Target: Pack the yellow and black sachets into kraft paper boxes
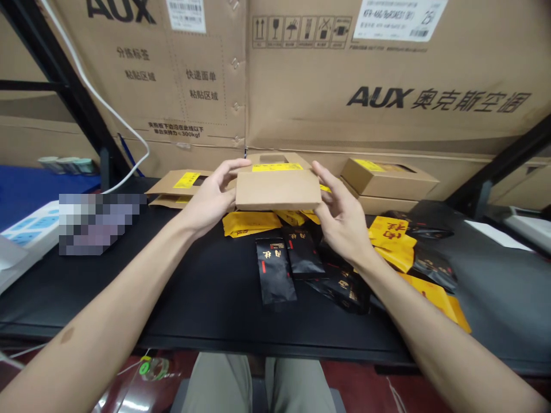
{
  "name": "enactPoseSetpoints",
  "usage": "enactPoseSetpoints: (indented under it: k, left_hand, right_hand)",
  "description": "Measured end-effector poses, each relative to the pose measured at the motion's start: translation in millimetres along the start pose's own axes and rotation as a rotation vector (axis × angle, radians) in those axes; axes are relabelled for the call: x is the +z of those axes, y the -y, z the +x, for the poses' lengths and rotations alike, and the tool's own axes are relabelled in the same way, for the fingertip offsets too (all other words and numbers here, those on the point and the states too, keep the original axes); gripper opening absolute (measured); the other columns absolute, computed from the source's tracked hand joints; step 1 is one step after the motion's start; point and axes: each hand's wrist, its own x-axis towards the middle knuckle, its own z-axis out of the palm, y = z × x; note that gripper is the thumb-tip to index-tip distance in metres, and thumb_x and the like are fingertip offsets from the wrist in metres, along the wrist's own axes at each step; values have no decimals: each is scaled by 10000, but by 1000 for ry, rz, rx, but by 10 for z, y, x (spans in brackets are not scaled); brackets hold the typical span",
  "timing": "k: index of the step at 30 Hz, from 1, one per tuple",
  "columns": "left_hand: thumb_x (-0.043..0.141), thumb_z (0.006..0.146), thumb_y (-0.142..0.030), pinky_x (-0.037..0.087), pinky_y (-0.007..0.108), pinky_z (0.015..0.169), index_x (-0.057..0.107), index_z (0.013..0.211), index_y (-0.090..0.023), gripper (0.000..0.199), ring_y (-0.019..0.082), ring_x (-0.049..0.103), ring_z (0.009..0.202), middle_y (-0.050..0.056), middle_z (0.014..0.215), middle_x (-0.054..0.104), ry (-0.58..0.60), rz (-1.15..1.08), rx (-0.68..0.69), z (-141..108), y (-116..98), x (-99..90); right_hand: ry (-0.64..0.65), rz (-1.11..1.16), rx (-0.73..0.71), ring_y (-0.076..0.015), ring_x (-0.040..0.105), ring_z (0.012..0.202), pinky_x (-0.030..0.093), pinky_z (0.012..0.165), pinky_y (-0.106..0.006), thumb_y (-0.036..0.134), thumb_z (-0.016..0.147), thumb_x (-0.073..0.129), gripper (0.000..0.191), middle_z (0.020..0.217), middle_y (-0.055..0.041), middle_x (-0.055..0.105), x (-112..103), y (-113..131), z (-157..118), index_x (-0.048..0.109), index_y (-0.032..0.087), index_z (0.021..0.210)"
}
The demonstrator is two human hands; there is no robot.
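Head view: the brown box (278, 190) spans the gap between left hand (214, 198) and right hand (343, 215), each curled firmly around one end, its near face uncovered. It is toward the worktop's (193, 298) back edge, just behind yellow packets (251, 223); whether its underside touches anything, I cannot tell. Black packets (276, 274) lie nearer the front edge.

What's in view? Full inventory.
Table: 1, black, foreground
Held box: 1, brown, centre
Other boxes: several, brown, table rear
Packets: many, yellow or black, centre and right
AUX cardboard: count unclear, brown, behind
Posts: 2, black, both sides
Cables: several, white, left
Paper: 1, white, right
Surface: 1, blue, left
Unclear items: several, pale, both sides
Bottle: 1, clear and green, floor
Left hand, right hand: 1 each, on held box
Trousers: 1 pair, grey, below
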Motion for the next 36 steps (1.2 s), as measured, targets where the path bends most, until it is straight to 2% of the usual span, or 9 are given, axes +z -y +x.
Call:
enactPoseSetpoints:
  k: [3, 6, 12, 16, 20, 29, 36]
  left_hand:
    - [825, 660, -152, 610, 317, 839, 700, 1175, -294, 549, 242, 659, 1197, 49, 1277, 700, -25, -59, -38, 1, -21, -11]
    - [804, 675, -158, 599, 273, 792, 710, 1172, -297, 525, 219, 662, 1160, 45, 1271, 697, -8, -89, -64, -9, -44, -5]
    - [665, 612, -82, 591, 297, 886, 713, 1213, -325, 650, 206, 647, 1173, 19, 1312, 669, 89, -147, -116, -27, -85, -11]
    - [751, 564, -39, 532, 408, 1086, 660, 1294, -333, 792, 264, 573, 1331, 28, 1419, 611, 179, -143, -84, -24, -50, -39]
    - [866, 577, -80, 423, 496, 1214, 586, 1378, -322, 883, 290, 549, 1377, 46, 1467, 576, 219, -86, -42, -10, 4, -54]
    - [896, 618, -127, 442, 525, 1209, 533, 1410, -338, 897, 304, 542, 1401, 61, 1537, 520, 235, -50, -23, -20, 21, -39]
    - [887, 624, -122, 470, 550, 1192, 543, 1369, -344, 850, 304, 550, 1387, 46, 1496, 527, 224, -95, -12, -10, 73, -17]
  right_hand:
    - [105, -4, -13, -288, 507, 1483, 461, 1226, -515, 612, 970, 579, 657, 1646, -17, 484, -56, 51, -4, 487, 359, 1569]
    - [137, -57, -43, -301, 480, 1505, 471, 1219, -523, 604, 940, 634, 698, 1642, -46, 485, -87, 100, -5, 477, 335, 1564]
    - [2, -259, -111, -326, 488, 1487, 587, 1083, -535, 530, 950, 656, 477, 1569, -129, 515, -54, 100, 3, 630, 276, 1352]
    - [-18, -320, -201, -322, 539, 1444, 642, 987, -498, 550, 986, 611, 426, 1592, -121, 507, -71, 24, 34, 627, 276, 1312]
    - [-43, -427, -318, -319, 556, 1434, 634, 1004, -487, 530, 1004, 596, 426, 1541, -146, 563, -99, -52, 60, 608, 251, 1325]
    - [-56, -488, -330, -301, 635, 1341, 645, 1002, -474, 482, 995, 629, 402, 1488, -132, 603, -102, -93, 48, 614, 271, 1337]
    - [-82, -576, -388, -286, 657, 1313, 645, 1005, -451, 500, 999, 617, 392, 1465, -116, 636, -116, -82, 55, 625, 280, 1323]
